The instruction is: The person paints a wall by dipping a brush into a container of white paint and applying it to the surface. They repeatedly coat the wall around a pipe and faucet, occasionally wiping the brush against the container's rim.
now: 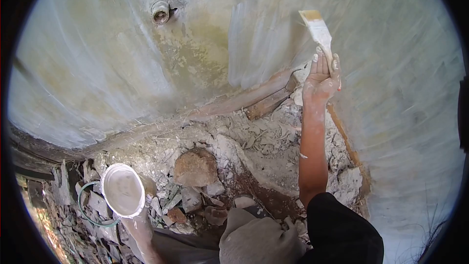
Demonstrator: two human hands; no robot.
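My right hand (322,79) is stretched out at the upper right, its fingers closed round the handle of a flat paintbrush (318,30). Pale bristles on the brush point up and left, close to the wall (273,14). White paint marks my fingertips and forearm. At the lower left, my left hand (140,222) grips the side of a white bucket (123,190). Pale, whitish liquid shows inside it. A lighter painted patch (244,44) lies on the wall left of the brush.
A pipe stub (160,13) sticks out of the wall at the upper left. Below are a brown stone (195,167), rubble, and a wooden piece (267,103) at the wall's foot. A green hoop (83,200) lies beside the bucket.
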